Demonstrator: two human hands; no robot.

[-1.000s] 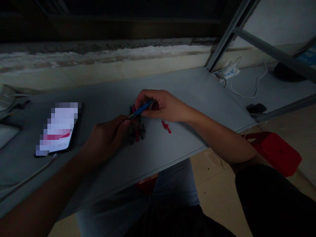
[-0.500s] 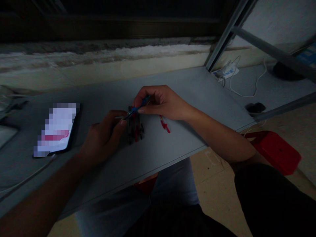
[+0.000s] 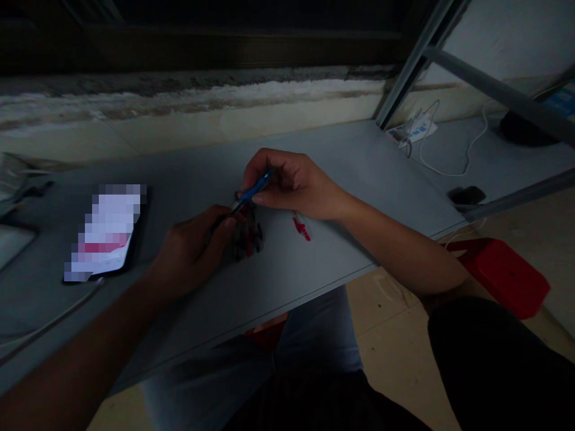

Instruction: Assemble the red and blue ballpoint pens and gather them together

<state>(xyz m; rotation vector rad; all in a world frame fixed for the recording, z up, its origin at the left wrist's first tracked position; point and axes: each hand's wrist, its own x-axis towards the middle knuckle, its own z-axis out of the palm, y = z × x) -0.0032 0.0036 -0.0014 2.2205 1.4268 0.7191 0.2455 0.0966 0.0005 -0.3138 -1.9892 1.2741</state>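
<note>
My right hand pinches a small blue-handled tool, its tip pointing down to the left. My left hand is closed, its fingertips meeting the tool's tip over a dark little assembly with red parts that lies on the grey table. What the left fingers grip is too small and dark to make out. A loose red piece lies on the table just below my right hand.
A lit phone lies at the left with a cable running from it. At the right, a second surface carries a white cable and a dark object. A red stool stands on the floor.
My right hand has lifted slightly and tilted the blue tool more steeply. My left hand stays closed at the tool's tip beside the dark assembly.
</note>
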